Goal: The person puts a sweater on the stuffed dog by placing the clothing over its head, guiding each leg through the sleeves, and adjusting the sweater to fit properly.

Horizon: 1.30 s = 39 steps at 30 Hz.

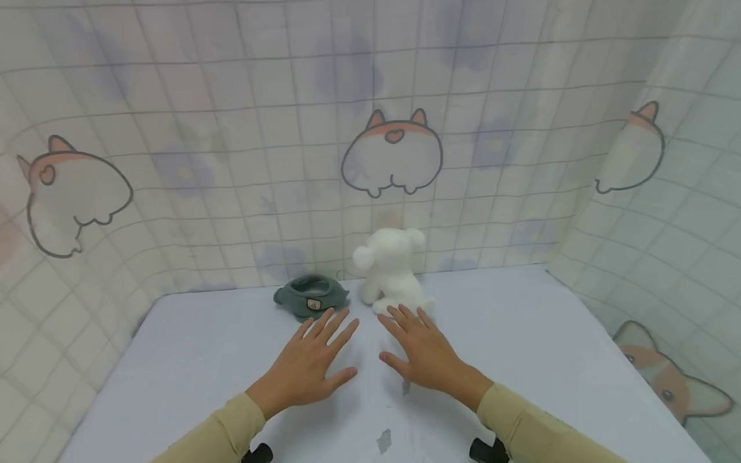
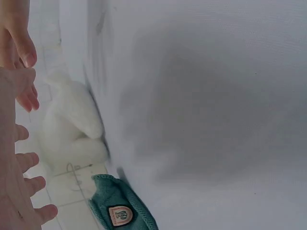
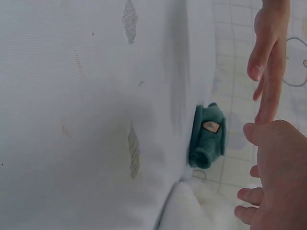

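Observation:
My left hand point(image 1: 307, 366) hovers palm down over the white tabletop, fingers spread, holding nothing. The right hand point(image 1: 428, 354) mirrors it, its fingers apart and its fingertips overlapping the foot of a white plush animal point(image 1: 389, 267) in the head view. That toy sits upright at the back of the table. To its left lies a small green knitted garment point(image 1: 312, 294) with a stubby sleeve-like tube and a pale patch point(image 2: 120, 215). The left fingertips are close in front of this garment in the head view.
A grid-patterned curtain point(image 1: 260, 148) with cartoon corgis hangs behind and beside the table point(image 1: 509, 334). Grey worn spots mark the tabletop, one of them point(image 1: 384, 441) near the front. Dark wrist-mounted devices point(image 1: 489, 449) show below the sleeves.

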Available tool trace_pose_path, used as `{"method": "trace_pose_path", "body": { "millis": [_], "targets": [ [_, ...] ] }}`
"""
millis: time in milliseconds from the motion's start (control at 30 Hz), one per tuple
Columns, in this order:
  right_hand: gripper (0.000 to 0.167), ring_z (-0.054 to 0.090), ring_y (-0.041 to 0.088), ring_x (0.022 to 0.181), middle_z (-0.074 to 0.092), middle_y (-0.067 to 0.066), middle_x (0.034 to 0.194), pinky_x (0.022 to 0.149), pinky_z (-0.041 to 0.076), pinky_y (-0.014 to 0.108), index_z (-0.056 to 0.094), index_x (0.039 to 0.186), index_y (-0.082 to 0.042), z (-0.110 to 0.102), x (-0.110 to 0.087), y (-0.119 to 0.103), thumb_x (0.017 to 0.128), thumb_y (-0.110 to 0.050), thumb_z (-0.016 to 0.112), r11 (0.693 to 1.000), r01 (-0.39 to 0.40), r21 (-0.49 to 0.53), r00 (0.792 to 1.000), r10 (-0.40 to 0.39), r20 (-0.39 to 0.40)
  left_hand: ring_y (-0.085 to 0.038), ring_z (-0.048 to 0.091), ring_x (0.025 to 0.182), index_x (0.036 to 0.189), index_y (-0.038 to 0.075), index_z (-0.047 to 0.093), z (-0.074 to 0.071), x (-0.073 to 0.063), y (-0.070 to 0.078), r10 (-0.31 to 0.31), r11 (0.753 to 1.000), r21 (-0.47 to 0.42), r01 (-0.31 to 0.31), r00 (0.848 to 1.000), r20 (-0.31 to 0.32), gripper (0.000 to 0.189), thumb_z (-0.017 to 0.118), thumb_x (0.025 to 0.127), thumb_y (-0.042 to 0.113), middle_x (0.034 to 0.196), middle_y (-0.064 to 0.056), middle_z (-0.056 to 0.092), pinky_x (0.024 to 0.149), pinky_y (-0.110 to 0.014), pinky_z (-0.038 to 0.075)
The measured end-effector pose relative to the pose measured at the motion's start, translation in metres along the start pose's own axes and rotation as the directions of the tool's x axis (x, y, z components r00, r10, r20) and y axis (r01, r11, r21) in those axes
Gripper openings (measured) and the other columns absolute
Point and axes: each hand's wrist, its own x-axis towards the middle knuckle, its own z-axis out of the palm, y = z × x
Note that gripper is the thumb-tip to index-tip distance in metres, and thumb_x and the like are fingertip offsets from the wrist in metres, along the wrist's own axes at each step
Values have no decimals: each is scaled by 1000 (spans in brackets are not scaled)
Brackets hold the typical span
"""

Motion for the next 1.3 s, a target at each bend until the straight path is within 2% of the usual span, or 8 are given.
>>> {"method": "trace_pose_path", "body": {
  "millis": [167, 500, 700, 967, 1133, 1300],
  "targets": [
    [68, 35, 35, 142, 40, 13, 152, 117, 24, 56, 39, 148, -15, 1, 2, 6, 92, -47, 59, 999, -39, 19, 999, 38, 9, -36, 34, 142, 151, 17, 34, 3, 0, -2, -4, 1000, -31, 4, 1000, 3, 72, 52, 93, 56, 157, -10, 32, 106, -59, 38],
    [65, 38, 35, 140, 43, 16, 150, 115, 28, 55, 43, 145, -10, 5, 8, 29, 92, -42, 63, 996, -83, 20, 993, 85, -80, -35, 37, 141, 151, 18, 33, 15, 6, -10, -16, 1000, -19, 16, 1000, -20, 73, 52, 92, 57, 157, -10, 33, 105, -59, 39],
    [64, 38, 36, 140, 42, 16, 150, 115, 28, 55, 42, 146, -10, 7, 9, 38, 93, -42, 61, 993, -113, 20, 991, 114, -75, -36, 36, 141, 152, 18, 32, 18, 12, -14, -23, 1000, -14, 22, 999, -37, 74, 51, 93, 57, 157, -10, 32, 106, -59, 38],
    [64, 38, 38, 139, 43, 17, 150, 114, 29, 56, 42, 145, -9, 6, 12, 46, 93, -39, 62, 991, -128, 33, 988, 131, -83, -35, 32, 143, 152, 18, 30, 19, 20, -14, -53, 998, -39, 53, 999, 14, 73, 48, 94, 58, 158, -11, 30, 109, -59, 35],
    [63, 40, 39, 137, 44, 19, 148, 113, 30, 56, 43, 144, -7, 4, 16, 53, 92, -36, 64, 987, -153, 49, 982, 157, -103, -35, 32, 144, 153, 18, 30, 22, 25, -15, -44, 998, -47, 44, 999, 6, 73, 48, 94, 58, 158, -11, 30, 110, -59, 34],
    [64, 38, 40, 139, 41, 19, 150, 114, 29, 58, 42, 145, -6, 4, 20, 61, 93, -37, 62, 980, -191, 59, 978, 195, -77, -34, 32, 144, 153, 19, 29, 25, 28, -17, -45, 998, -52, 45, 999, 4, 72, 46, 95, 58, 159, -10, 29, 109, -60, 34]
  ]
}}
